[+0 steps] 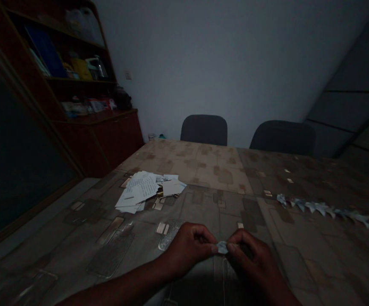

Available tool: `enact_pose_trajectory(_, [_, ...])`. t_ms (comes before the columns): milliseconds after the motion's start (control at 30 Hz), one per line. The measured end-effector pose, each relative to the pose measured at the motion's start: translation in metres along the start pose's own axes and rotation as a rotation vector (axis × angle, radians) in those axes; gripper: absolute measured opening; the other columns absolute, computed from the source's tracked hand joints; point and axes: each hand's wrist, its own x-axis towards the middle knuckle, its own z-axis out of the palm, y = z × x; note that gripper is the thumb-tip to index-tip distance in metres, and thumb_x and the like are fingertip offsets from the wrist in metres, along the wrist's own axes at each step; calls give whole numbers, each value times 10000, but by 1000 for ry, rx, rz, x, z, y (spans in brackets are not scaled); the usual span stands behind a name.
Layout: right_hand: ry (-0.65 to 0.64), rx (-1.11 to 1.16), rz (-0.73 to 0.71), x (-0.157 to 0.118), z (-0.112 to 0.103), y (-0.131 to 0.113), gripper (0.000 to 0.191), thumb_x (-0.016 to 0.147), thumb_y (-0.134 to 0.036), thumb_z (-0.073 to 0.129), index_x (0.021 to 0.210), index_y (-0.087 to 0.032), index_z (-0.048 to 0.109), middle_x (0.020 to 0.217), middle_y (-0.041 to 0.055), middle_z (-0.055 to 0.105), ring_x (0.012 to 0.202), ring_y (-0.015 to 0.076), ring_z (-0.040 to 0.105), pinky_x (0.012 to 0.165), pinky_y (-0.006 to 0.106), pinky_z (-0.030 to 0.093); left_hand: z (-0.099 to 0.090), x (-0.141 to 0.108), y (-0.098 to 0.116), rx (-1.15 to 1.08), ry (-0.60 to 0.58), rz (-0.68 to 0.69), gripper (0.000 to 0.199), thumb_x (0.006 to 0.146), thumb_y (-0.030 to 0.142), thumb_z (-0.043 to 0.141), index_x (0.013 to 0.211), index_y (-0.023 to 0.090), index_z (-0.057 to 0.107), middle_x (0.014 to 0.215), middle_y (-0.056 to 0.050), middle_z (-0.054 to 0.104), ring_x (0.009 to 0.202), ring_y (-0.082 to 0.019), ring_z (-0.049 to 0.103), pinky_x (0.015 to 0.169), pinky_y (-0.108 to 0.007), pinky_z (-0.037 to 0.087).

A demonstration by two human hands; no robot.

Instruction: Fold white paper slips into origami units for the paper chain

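A small folded piece of paper (222, 247), whitish with grey marks, is pinched between my two hands above the near part of the table. My left hand (193, 244) grips its left end between thumb and fingertips. From the other side, my right hand (251, 255) pinches the right end. To the right on the table lies a row of several folded paper pieces (321, 208), pointed and seemingly joined in a chain. Left of centre rests a loose pile of printed paper sheets (140, 189), some overlapping.
A patterned cloth covers the table (203, 208). Two dark chairs (204, 129) stand at its far side, before a pale wall. At the left is a wooden cabinet (108, 136) whose shelves hold containers and a blue folder-like item (46, 51). The room is dim.
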Motion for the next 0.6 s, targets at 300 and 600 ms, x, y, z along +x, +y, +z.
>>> enact_pose_trajectory(300, [208, 134, 181, 6, -23, 11, 303, 839, -480, 564, 726, -199, 582, 671, 5, 572, 632, 171, 553, 559, 264, 448, -12, 2, 1, 50, 67, 37, 166, 647, 272, 713, 654, 133, 623, 586, 32, 564, 571, -103, 476, 565, -218, 345])
enact_pose_trajectory(600, [132, 273, 244, -2, -6, 12, 291, 826, -482, 592, 738, -205, 577, 609, -29, 533, 539, 135, 509, 488, 225, 401, 6, -6, 5, -149, -40, 86, 366, 665, 395, 774, 876, 127, 643, 776, -37, 646, 710, -138, 570, 677, -258, 401])
